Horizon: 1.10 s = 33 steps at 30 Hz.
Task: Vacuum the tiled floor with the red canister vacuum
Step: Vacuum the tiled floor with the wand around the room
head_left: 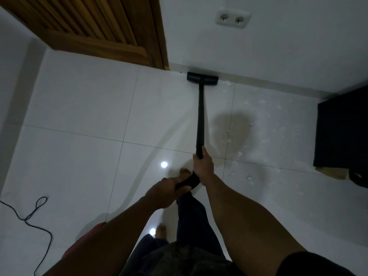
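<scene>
A black vacuum wand (200,118) runs from my hands up to its flat black floor head (202,78), which rests on the white tiled floor (79,108) against the far wall's skirting. My right hand (203,168) is shut around the wand's lower end. My left hand (168,193) grips the black handle just below it. A sliver of the red canister vacuum (87,239) shows behind my left forearm. White crumbs and dust (249,134) are scattered on the tiles right of the wand.
A wooden louvred door (103,30) stands at top left. A double wall socket (233,18) sits above the floor head. A black cabinet (344,132) stands at the right edge. A black power cord (33,218) loops over the tiles at lower left. My bare feet are below my hands.
</scene>
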Each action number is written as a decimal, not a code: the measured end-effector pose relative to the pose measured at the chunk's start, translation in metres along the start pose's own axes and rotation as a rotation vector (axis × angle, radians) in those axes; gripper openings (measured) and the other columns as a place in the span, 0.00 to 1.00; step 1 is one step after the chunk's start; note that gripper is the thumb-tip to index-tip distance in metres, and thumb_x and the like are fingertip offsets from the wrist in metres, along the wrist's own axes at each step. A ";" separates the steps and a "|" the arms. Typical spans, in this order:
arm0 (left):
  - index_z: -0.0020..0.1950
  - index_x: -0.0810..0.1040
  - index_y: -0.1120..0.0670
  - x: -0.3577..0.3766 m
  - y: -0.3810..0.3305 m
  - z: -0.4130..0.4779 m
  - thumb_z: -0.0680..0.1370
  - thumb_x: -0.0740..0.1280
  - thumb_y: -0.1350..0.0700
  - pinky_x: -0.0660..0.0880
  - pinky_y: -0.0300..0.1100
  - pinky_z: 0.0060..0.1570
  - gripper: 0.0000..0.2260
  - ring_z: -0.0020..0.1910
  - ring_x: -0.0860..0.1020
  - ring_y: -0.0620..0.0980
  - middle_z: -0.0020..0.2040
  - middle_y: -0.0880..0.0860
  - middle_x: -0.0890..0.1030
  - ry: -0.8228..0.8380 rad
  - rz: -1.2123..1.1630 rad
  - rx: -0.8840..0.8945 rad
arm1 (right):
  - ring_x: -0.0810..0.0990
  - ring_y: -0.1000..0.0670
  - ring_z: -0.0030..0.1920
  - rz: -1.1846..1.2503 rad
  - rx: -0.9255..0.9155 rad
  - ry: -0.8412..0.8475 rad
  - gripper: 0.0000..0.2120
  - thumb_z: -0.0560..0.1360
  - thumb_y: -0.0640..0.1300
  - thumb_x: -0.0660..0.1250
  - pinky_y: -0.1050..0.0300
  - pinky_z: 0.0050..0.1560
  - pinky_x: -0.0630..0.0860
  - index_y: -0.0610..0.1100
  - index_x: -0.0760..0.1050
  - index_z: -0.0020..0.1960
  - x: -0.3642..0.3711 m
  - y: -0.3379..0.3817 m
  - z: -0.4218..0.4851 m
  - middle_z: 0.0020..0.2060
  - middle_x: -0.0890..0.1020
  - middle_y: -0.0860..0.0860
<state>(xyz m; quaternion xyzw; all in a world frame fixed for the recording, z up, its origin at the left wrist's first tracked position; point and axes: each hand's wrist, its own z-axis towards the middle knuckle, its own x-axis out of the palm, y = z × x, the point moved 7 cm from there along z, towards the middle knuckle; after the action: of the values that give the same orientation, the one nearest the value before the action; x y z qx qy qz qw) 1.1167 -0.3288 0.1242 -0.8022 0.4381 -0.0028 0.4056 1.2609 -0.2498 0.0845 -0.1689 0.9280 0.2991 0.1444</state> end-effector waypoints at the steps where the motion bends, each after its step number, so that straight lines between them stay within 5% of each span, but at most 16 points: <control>1: 0.75 0.69 0.42 0.006 0.001 -0.006 0.82 0.59 0.37 0.76 0.40 0.40 0.22 0.38 0.80 0.45 0.44 0.50 0.83 0.010 0.007 0.003 | 0.72 0.59 0.36 -0.004 -0.006 -0.005 0.28 0.84 0.47 0.60 0.73 0.27 0.68 0.52 0.55 0.81 0.000 -0.005 -0.009 0.64 0.77 0.44; 3: 0.74 0.71 0.44 0.020 0.005 -0.024 0.82 0.59 0.38 0.75 0.37 0.39 0.22 0.37 0.80 0.44 0.43 0.51 0.83 -0.002 0.014 0.005 | 0.76 0.54 0.40 0.010 -0.037 -0.041 0.27 0.84 0.46 0.60 0.73 0.34 0.72 0.51 0.56 0.81 0.002 -0.019 -0.028 0.65 0.78 0.45; 5: 0.73 0.72 0.45 0.040 0.009 -0.053 0.82 0.60 0.38 0.71 0.33 0.36 0.22 0.33 0.78 0.41 0.41 0.50 0.83 -0.023 0.025 0.041 | 0.80 0.47 0.52 0.026 -0.088 -0.073 0.28 0.83 0.48 0.61 0.60 0.53 0.76 0.52 0.57 0.81 0.006 -0.039 -0.060 0.66 0.78 0.45; 7: 0.75 0.70 0.42 0.060 0.017 -0.076 0.81 0.60 0.37 0.69 0.32 0.35 0.23 0.32 0.77 0.40 0.40 0.49 0.83 -0.026 0.030 0.063 | 0.80 0.45 0.57 0.036 -0.106 -0.094 0.28 0.82 0.48 0.62 0.54 0.58 0.75 0.52 0.59 0.81 0.012 -0.059 -0.085 0.65 0.79 0.45; 13: 0.77 0.64 0.36 0.139 0.037 -0.170 0.81 0.57 0.34 0.77 0.37 0.46 0.25 0.41 0.81 0.41 0.52 0.47 0.85 0.011 0.129 0.125 | 0.73 0.52 0.48 0.059 -0.164 -0.134 0.27 0.83 0.45 0.61 0.60 0.51 0.69 0.49 0.58 0.81 0.025 -0.145 -0.188 0.64 0.79 0.44; 19: 0.77 0.64 0.36 0.213 0.030 -0.249 0.82 0.59 0.39 0.67 0.29 0.41 0.22 0.37 0.76 0.35 0.51 0.41 0.81 0.051 0.189 0.133 | 0.78 0.53 0.42 0.108 -0.168 -0.183 0.28 0.83 0.47 0.62 0.66 0.39 0.73 0.48 0.59 0.81 0.024 -0.231 -0.268 0.65 0.78 0.44; 24: 0.76 0.64 0.34 0.293 0.037 -0.297 0.81 0.58 0.34 0.73 0.37 0.52 0.23 0.48 0.80 0.39 0.58 0.43 0.83 0.068 0.169 0.139 | 0.80 0.52 0.37 0.168 -0.101 -0.168 0.28 0.83 0.48 0.62 0.63 0.29 0.74 0.53 0.58 0.81 0.014 -0.308 -0.323 0.54 0.81 0.48; 27: 0.76 0.64 0.33 0.344 0.040 -0.321 0.82 0.57 0.35 0.69 0.44 0.61 0.22 0.54 0.77 0.46 0.56 0.47 0.79 0.042 0.233 0.135 | 0.80 0.50 0.37 0.181 -0.085 -0.147 0.28 0.83 0.48 0.62 0.57 0.33 0.80 0.54 0.57 0.81 0.009 -0.360 -0.352 0.46 0.78 0.52; 29: 0.72 0.63 0.27 0.385 0.053 -0.332 0.79 0.53 0.29 0.66 0.59 0.68 0.20 0.62 0.72 0.59 0.61 0.56 0.75 0.010 0.243 0.122 | 0.81 0.49 0.40 0.177 -0.076 -0.138 0.28 0.83 0.48 0.61 0.50 0.41 0.84 0.54 0.57 0.81 0.005 -0.397 -0.369 0.48 0.79 0.51; 31: 0.71 0.58 0.24 0.437 0.075 -0.343 0.77 0.52 0.25 0.62 0.70 0.69 0.22 0.71 0.63 0.72 0.75 0.67 0.61 0.021 0.230 0.082 | 0.81 0.49 0.41 0.165 -0.071 -0.126 0.28 0.83 0.48 0.61 0.49 0.41 0.84 0.55 0.57 0.81 0.001 -0.436 -0.389 0.50 0.78 0.51; 33: 0.72 0.55 0.21 0.487 0.096 -0.357 0.76 0.52 0.24 0.61 0.72 0.69 0.24 0.72 0.57 0.79 0.75 0.76 0.51 0.068 0.239 0.044 | 0.80 0.50 0.40 0.160 -0.069 -0.121 0.28 0.83 0.48 0.61 0.52 0.38 0.82 0.55 0.58 0.81 -0.002 -0.475 -0.414 0.48 0.77 0.52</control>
<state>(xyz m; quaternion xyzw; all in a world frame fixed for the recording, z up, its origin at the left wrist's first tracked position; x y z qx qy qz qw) 1.2216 -0.9311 0.1302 -0.7346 0.5438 0.0088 0.4057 1.3829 -0.8622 0.1676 -0.0807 0.9173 0.3509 0.1699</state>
